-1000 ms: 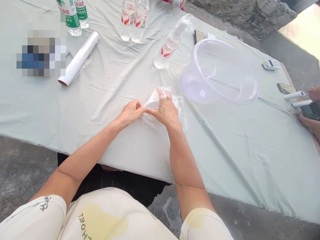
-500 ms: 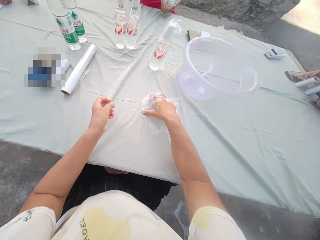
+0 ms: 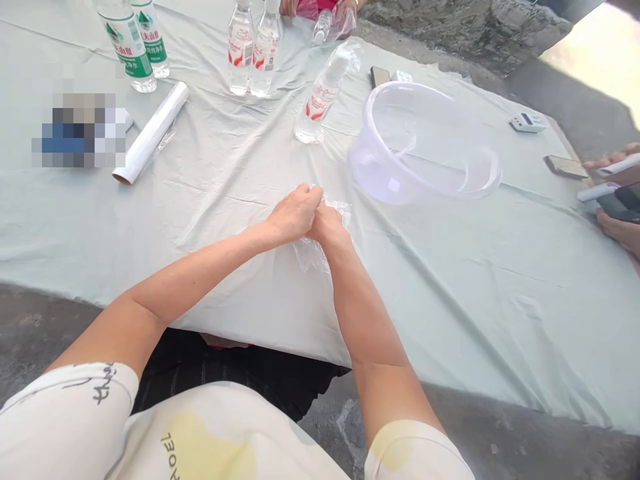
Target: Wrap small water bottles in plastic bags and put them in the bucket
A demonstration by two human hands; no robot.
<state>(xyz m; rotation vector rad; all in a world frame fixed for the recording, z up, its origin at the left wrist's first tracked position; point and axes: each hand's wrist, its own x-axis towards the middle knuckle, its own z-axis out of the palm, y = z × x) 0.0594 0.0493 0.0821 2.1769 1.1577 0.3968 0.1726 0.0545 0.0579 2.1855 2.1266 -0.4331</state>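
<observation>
A crumpled piece of clear plastic film [image 3: 313, 248] lies on the pale green tablecloth [image 3: 225, 200] in the middle. My right hand [image 3: 329, 227] rests on it with fingers curled into the film. My left hand [image 3: 295, 213] lies against the right one, fingers closed and pinching the film's far edge. A clear plastic basin [image 3: 423, 143] stands tilted just to the right of both hands.
A roll of cling film [image 3: 150, 133] lies at the left. Several water bottles [image 3: 247, 47] stand at the back, one [image 3: 320, 97] lying down. Phones and small devices [image 3: 565, 167] sit at the right, by another person's hands [image 3: 617, 200]. The table's near edge is close.
My left hand, which had drawn away to the left, has come back and closed on the film beside my right hand. The right hand stayed on the film.
</observation>
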